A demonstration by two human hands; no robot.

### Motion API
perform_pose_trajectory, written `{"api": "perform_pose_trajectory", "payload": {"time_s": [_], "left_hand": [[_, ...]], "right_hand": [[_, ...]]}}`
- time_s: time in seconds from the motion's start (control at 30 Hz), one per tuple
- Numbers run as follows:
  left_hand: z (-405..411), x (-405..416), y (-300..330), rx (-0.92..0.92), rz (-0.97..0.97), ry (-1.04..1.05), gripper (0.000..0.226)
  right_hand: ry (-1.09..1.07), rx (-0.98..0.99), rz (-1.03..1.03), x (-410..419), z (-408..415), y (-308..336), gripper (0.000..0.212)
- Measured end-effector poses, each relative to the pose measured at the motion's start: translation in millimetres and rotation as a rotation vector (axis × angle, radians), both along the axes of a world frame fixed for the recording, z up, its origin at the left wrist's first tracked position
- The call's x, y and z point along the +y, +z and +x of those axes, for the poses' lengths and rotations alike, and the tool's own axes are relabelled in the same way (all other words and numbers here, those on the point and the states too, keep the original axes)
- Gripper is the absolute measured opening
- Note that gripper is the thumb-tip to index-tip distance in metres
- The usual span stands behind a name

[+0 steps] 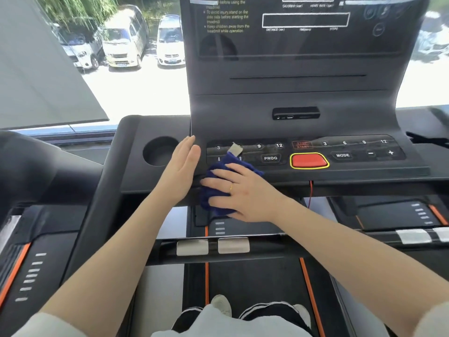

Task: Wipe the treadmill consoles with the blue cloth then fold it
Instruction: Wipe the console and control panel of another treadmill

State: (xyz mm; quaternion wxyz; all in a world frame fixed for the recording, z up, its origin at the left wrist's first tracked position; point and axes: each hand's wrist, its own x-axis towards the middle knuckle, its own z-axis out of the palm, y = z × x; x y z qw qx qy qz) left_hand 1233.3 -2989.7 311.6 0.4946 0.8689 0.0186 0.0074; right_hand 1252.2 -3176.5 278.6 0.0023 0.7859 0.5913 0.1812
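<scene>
The dark treadmill console (303,103) rises in front of me, with a button panel along its lower part. A bunched blue cloth (220,167) with a grey tag lies on the panel's left end and hangs over the front edge. My right hand (240,193) presses flat on the cloth with its fingers spread and pointing left. My left hand (181,171) rests flat on the console shelf just left of the cloth, fingers straight, holding nothing.
A round cup holder (159,150) sits left of my left hand. A red stop button (309,161) with a yellow rim lies right of the cloth, a red cord below it. Neighbouring treadmills stand on both sides. The belt and my feet are below.
</scene>
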Motion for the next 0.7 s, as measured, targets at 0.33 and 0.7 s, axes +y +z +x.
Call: {"api": "perform_pose_trajectory", "payload": {"time_s": [0.33,0.7], "left_hand": [[-8.1,-58.4,6.3,-0.145,0.614,-0.063,0.077],[0.9,-137.7,10.4,-0.119,0.536,-0.157,0.069]], "right_hand": [[-0.292,0.055,0.086,-176.9,-4.3,4.8,0.024],[-0.311,0.193,0.254,-140.6,-4.3,-1.4,0.027]]}}
